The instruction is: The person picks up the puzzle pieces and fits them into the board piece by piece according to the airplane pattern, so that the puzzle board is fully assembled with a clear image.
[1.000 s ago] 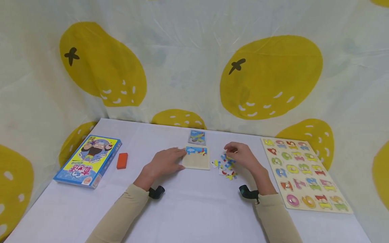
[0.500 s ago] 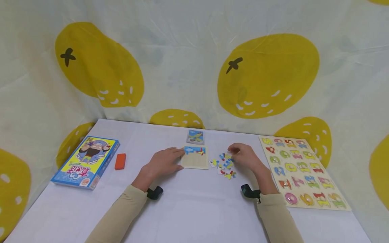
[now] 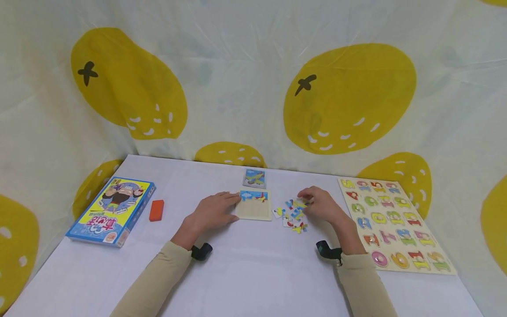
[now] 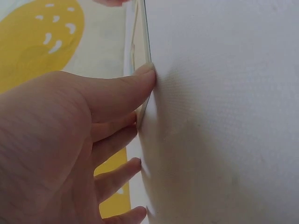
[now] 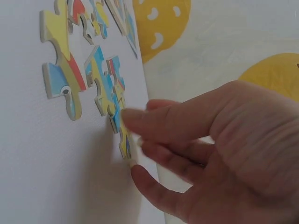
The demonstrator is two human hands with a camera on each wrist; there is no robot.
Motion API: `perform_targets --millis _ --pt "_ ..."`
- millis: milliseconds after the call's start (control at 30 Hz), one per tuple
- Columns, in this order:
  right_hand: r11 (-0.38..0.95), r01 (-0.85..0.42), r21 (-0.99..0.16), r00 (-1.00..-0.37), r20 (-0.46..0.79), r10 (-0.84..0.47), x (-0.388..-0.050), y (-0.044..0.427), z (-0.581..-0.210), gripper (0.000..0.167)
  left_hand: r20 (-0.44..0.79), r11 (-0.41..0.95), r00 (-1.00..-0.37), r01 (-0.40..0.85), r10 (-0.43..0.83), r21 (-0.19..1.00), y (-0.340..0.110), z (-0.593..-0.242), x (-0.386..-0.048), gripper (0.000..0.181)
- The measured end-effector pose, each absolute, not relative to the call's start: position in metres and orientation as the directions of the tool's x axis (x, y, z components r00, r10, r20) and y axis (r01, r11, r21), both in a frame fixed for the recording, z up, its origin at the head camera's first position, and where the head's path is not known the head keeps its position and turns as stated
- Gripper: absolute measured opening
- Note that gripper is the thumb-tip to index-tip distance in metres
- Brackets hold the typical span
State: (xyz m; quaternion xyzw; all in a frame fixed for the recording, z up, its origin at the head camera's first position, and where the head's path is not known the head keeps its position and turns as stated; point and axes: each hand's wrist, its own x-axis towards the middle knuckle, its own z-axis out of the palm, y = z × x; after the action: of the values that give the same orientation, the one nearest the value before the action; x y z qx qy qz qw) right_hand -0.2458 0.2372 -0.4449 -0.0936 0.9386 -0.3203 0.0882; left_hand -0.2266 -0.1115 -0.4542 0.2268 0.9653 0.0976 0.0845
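My left hand [image 3: 211,211] rests at the left side of a small wooden puzzle board [image 3: 253,213], thumb by its near corner and fingers along its upper left. In the left wrist view, the left hand [image 4: 107,109] touches the board's edge [image 4: 145,46] with the thumb. Blue sky pieces and a red star-like shape fill the board's top strip. My right hand [image 3: 322,204] hovers low at the right side of loose puzzle pieces [image 3: 297,215]. In the right wrist view, the right hand [image 5: 201,144] has its thumb beside a yellow and blue piece [image 5: 122,135], fingers loosely bent; nothing is clearly gripped.
Behind the board lies a small picture card of an airplane [image 3: 255,178]. At the left are a red block [image 3: 156,210] and a blue and yellow box [image 3: 112,211]. A wooden number board [image 3: 396,224] lies at the right, and a patterned cloth [image 3: 237,88] hangs behind the table.
My right hand has shifted slightly right, off the middle of the loose pieces to their right edge. The left hand has stayed at the board. The head view has shifted a little.
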Motion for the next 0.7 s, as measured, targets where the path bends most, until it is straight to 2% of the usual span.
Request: perform_targets --millis 367,700 --pt "0.747 -0.213 -0.629 -0.917 -0.134 -0.375 -0.2405 0.2289 -0.4493 0.031 -0.123 0.878 -0.883 0.417 0.453 0.236 -0.1108 -0.45 -0.2255 0.066" --pt "0.756 -0.221 -0.616 -0.922 -0.12 -0.368 -0.2395 0.2308 -0.4518 0.029 -0.116 0.876 -0.881 0.427 0.459 0.226 -0.1114 -0.455 -0.2267 0.066"
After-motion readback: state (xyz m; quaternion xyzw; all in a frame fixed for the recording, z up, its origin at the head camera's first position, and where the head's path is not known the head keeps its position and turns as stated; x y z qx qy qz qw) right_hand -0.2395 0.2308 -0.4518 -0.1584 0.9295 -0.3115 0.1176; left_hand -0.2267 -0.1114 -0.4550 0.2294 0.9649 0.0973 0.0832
